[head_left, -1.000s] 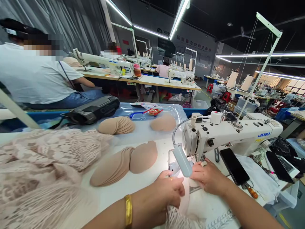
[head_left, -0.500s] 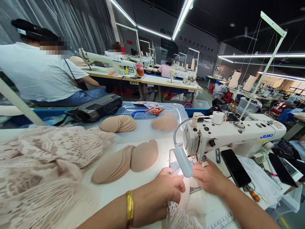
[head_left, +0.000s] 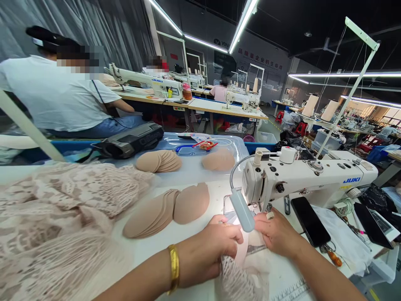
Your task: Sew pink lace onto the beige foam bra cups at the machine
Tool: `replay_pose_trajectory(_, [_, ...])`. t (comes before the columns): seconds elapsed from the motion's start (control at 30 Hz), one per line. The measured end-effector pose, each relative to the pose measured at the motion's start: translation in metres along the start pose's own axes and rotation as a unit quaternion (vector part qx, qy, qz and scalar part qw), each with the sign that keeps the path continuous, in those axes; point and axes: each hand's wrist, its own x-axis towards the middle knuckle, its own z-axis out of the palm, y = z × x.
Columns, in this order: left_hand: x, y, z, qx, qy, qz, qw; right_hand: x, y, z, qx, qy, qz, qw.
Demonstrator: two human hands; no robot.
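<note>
My left hand (head_left: 216, 246), with a gold bangle at the wrist, is closed on beige lace fabric (head_left: 234, 278) that hangs below its fingers. My right hand (head_left: 278, 232) has bent fingers, closed against the pale fabric (head_left: 255, 240) beside the needle area of a white sewing machine (head_left: 300, 171). A grey lamp (head_left: 242, 211) on a bendable neck hides the stitching spot and some fingertips. Left of my hands lie stacked beige bra cups (head_left: 153, 213) and a single-looking beige cup (head_left: 191, 203). A large heap of lace (head_left: 72, 200) spreads over the table's left side.
Further cups (head_left: 159, 161) lie on a clear plastic lid (head_left: 233, 144) behind. A black phone (head_left: 310, 220), keys (head_left: 332, 255) and white cloth (head_left: 344, 238) sit right of my right hand. A dark bag-like case (head_left: 130, 140) stands at the back. A co-worker (head_left: 69, 92) sits far left.
My view has shifted slightly, so the scene sits a little further right. Both hands keep nearly the same place and hold at the machine.
</note>
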Motion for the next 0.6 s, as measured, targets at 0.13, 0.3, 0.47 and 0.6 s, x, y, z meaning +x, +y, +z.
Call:
replay_pose_trajectory(0.13, [0.0,-0.003,-0.003,0.022,0.012,-0.001,1.0,-0.002,0.001,0.001,0.012,-0.003,0.007,1.0])
replay_pose_trajectory(0.3, [0.003,-0.005,-0.006,0.067,0.037,0.014,0.997,-0.003,-0.001,0.0,0.017,-0.003,-0.001,1.0])
replay_pose_trajectory(0.47, [0.007,-0.009,-0.007,0.085,0.054,0.029,0.994,-0.002,-0.005,-0.002,0.031,0.0,0.002,1.0])
replay_pose_trajectory(0.6, [0.007,-0.007,-0.006,0.115,0.049,0.037,0.991,-0.003,-0.011,-0.007,0.083,0.035,-0.045,0.995])
